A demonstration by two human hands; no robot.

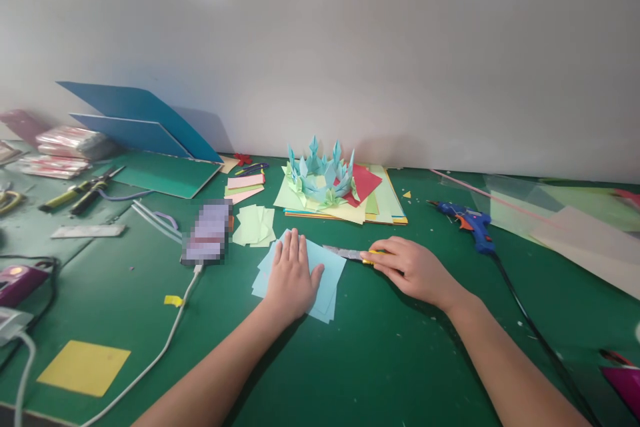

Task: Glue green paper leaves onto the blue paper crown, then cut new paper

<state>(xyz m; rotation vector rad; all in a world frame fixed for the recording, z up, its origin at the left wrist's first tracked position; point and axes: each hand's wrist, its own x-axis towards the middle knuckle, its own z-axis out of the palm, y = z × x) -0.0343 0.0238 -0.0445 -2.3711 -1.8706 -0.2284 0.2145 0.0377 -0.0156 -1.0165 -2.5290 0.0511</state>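
Note:
My left hand (pixel 293 273) lies flat, fingers stretched, on a small stack of light blue paper sheets (pixel 323 290). The sheets are fanned at slightly different angles, and the hand covers their middle. To the right, my right hand (pixel 410 267) is closed around the yellow handle of a utility knife (pixel 345 253). Its grey blade points left, with the tip by the top right edge of the blue sheets. Behind the hands, a blue and green folded paper crown (pixel 323 177) rests on a pile of coloured paper (pixel 395 203).
A blue glue gun (pixel 473 223) lies at right, its black cord running toward me. At left are a phone (pixel 207 232) on a white cable (pixel 173 340), pale green paper pieces (pixel 254 225), pliers (pixel 87 192) and a yellow sheet (pixel 84 368). A white partition (pixel 320 60) stands behind.

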